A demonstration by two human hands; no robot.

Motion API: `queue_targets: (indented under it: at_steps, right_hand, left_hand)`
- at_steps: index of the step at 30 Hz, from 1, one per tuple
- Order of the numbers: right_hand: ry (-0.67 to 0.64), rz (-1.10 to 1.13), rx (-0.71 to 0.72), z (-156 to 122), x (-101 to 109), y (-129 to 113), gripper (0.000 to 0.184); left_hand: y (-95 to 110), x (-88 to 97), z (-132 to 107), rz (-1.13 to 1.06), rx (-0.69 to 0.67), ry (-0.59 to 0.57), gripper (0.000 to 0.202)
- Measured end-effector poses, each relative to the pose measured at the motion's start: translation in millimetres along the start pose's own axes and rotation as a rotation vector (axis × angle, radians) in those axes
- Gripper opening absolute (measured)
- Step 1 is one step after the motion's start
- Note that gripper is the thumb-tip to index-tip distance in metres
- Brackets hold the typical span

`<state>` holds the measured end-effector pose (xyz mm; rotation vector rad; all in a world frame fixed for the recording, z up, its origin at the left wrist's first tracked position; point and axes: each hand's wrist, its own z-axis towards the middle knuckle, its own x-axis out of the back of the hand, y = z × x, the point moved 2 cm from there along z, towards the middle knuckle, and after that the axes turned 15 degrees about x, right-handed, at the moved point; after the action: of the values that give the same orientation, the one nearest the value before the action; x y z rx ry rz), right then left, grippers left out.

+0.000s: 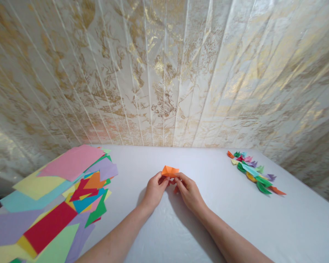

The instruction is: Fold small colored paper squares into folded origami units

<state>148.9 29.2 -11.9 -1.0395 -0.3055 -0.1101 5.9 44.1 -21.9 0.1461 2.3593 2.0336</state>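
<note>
A small piece of folded orange paper (170, 170) is held up between my two hands, above the middle of the white table. My left hand (155, 190) pinches its left side between thumb and fingers. On the right side, my right hand (189, 191) grips the same paper with thumb and index finger. Crease lines show on the face of the paper. Its lower part is hidden behind my fingertips.
Loose sheets of coloured paper (52, 223) lie spread over the table's left side, a large pink sheet (75, 160) at the back. Several small folded paper figures (250, 170) sit at the right. Behind the white table (235, 226) hangs a gold-patterned curtain (164, 73).
</note>
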Motion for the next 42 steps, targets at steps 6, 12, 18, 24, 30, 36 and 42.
queue_targets:
  at_steps: [6, 12, 18, 24, 30, 36, 42]
  right_hand:
    - [0.033, -0.183, 0.077, 1.5, 4.7, -6.5, 0.028]
    - [0.006, -0.308, 0.121, 0.3, 5.0, -5.5, 0.028]
    - [0.018, -0.290, 0.126, -1.9, 3.9, 2.8, 0.027]
    - [0.034, -0.223, 0.189, -2.9, 2.7, 3.9, 0.031]
    - [0.036, -0.250, 0.240, -2.3, 3.0, -0.9, 0.039]
    - [0.186, -0.084, 0.198, -0.3, 6.4, 2.2, 0.038]
    - [0.213, 0.036, 0.068, 3.0, 6.9, 8.8, 0.012]
  left_hand:
    - [1.2, 1.5, -0.6, -0.010, 0.024, 0.040, 0.029]
    - [-2.6, 1.2, 0.5, 0.003, 0.026, 0.052, 0.025]
    - [-2.7, 1.4, 1.4, 0.042, 0.015, 0.075, 0.021]
    - [0.6, 2.2, 0.8, 0.050, 0.004, 0.091, 0.022]
    - [-2.9, 2.1, 0.3, 0.098, -0.014, 0.108, 0.023]
    - [-1.7, 3.0, -0.9, 0.128, -0.010, 0.115, 0.027]
    - [-0.6, 3.9, -1.7, 0.207, -0.103, 0.129, 0.022]
